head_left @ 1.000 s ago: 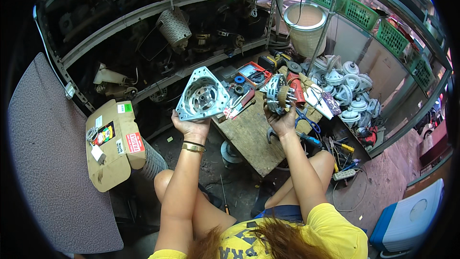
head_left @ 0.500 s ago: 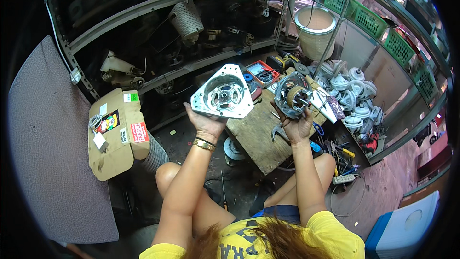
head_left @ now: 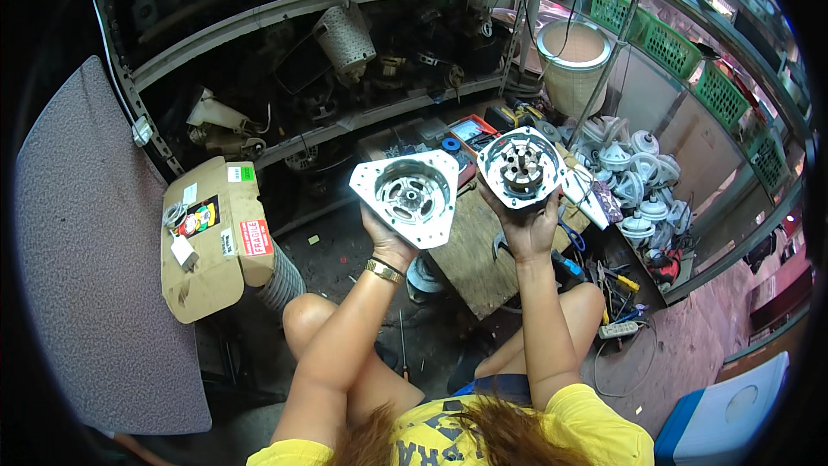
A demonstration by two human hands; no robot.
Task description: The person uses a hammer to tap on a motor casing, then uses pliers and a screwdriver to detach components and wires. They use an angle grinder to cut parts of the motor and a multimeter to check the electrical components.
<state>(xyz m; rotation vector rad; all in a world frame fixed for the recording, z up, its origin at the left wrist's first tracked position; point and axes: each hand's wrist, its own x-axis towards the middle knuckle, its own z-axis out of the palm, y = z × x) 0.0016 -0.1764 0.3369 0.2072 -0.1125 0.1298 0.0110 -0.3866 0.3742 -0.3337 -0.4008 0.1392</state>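
Our left hand grasps a silvery metal housing, shaped like a rounded triangle, by its lower rim; we have its slotted round bowl turned up toward our eyes, and most of our fingers are hidden behind it. Our right hand is closed around the underside of a round metal motor part, whose pale flange has projecting corners and whose dark core carries short prongs. We hold the two pieces side by side but apart, the housing toward the far left corner of the worn brown wooden surface, the motor part in front of its far edge. Blue-handled scissors lie just past our right wrist, near the surface's right edge. Well beyond that edge we see a heap of white plastic parts, with a white power strip nearer to us. On our left wrist sits a gold-coloured band, and a cardboard box stands well left of the surface.
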